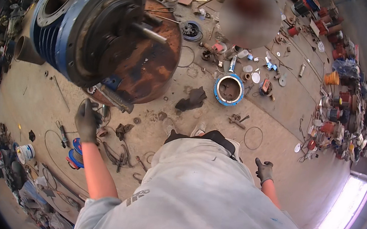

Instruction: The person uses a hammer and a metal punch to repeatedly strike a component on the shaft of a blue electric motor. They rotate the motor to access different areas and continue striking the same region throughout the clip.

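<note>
Dark-gloved left hand, its grip impossible to tell, is near a blue, finned, round-flanged metal machine. Dark-gloved right hand hangs, thumb and finger apart.

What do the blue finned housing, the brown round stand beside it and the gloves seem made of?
Blue finned housing: probably painted cast metal; bare grey shows on its flange.
Brown round stand: likely steel; patchy rusty stains.
Gloves: matte dark grey; coated fabric or rubber, unclear.

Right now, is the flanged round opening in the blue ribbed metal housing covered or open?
Open: on the housing, the pale flange rings a dark hollow, with no cover visible.
</note>
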Demonstrator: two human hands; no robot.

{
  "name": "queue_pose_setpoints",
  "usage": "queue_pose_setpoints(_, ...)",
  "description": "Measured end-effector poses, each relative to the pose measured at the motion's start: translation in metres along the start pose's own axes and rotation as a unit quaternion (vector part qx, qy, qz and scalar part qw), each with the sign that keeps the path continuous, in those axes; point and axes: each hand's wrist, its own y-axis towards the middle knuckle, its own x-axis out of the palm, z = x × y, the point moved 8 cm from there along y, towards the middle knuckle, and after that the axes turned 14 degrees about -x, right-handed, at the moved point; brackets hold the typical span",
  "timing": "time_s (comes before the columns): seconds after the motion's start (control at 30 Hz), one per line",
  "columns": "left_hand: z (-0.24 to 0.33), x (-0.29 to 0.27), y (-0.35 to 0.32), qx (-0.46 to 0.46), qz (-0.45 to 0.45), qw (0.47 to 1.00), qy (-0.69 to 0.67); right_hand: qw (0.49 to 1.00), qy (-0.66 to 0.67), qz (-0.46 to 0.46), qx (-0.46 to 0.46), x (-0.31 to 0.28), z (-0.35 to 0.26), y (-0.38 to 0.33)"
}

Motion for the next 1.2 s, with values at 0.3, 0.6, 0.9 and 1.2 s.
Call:
queue_pose_setpoints(0.3,-0.047,0.176,-0.137,0.110,-0.155,0.959,0.209,0.975,-0.108,-0.105,-0.162,0.050,-0.076,0.155)
queue_pose_setpoints(0.6,-0.189,0.248,-0.146,-0.068,-0.199,0.937,0.280,0.864,-0.152,-0.369,-0.307,0.342,-0.168,0.210)
queue_pose_setpoints(0.9,-0.444,0.047,-0.166,-0.128,-0.238,0.694,0.667,0.788,-0.206,-0.505,-0.285,0.739,-0.110,0.276)
queue_pose_setpoints(1.2,-0.528,0.095,-0.104,-0.444,-0.052,0.688,0.572,0.609,-0.304,-0.368,-0.634,0.938,-0.079,0.345)
